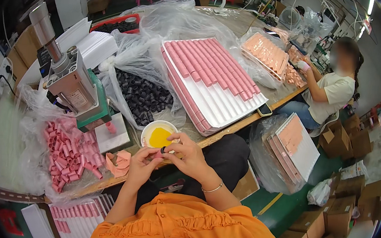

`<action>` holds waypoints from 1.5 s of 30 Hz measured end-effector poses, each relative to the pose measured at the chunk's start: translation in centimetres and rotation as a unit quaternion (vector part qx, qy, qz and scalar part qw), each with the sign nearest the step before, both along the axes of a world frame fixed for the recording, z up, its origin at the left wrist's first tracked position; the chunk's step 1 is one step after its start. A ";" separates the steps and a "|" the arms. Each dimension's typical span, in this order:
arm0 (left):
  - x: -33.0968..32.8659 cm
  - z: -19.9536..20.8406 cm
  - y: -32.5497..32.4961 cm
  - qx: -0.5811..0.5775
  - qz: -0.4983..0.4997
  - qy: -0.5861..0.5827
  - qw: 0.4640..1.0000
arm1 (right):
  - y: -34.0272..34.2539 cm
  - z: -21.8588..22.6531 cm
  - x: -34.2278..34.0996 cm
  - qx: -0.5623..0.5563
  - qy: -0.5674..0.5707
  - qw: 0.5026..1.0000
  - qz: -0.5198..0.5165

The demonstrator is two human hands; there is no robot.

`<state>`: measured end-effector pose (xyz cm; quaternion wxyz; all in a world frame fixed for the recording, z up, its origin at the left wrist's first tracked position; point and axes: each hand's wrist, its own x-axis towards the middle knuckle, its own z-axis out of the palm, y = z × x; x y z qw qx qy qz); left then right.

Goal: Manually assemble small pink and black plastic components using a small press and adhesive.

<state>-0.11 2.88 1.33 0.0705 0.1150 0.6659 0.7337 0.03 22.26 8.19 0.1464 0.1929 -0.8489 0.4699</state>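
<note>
In front of my body, both hands are close together over the table's near edge. My left hand (pixel 143 164) pinches a short pink tube (pixel 158 154), mostly covered by the fingers. My right hand (pixel 187 156) grips a small black ring-shaped piece (pixel 163 150) at the tube's upper end; whether it sits on or around the tube I cannot tell. Just beyond the fingers stands a white bowl (pixel 145 134) with something yellow (pixel 159 137) in it. A crumpled peach-coloured cloth or glove (pixel 120 163) lies left of my left hand.
Loose pink tubes (pixel 66 157) lie at left below a press machine (pixel 76 89) with a green base. Black pieces (pixel 139 96) fill a plastic bag behind the bowl. Stacked white trays (pixel 233 113) hold rows of pink tubes. A co-worker (pixel 338 83) sits at right; cartons (pixel 341 209) stand on the floor.
</note>
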 end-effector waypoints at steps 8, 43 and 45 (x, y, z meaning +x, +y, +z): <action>0.9 -0.2 -1.9 0.080 0.002 -0.077 0.994 | -1.7 0.8 -0.1 0.047 0.063 0.997 0.005; 4.4 -2.8 -11.8 0.108 0.077 0.002 0.991 | 9.3 3.3 -4.6 -0.129 0.087 0.912 -0.379; 4.3 -4.6 -12.6 0.056 0.050 -0.013 0.997 | 17.6 1.6 -8.0 0.024 0.136 0.857 -0.497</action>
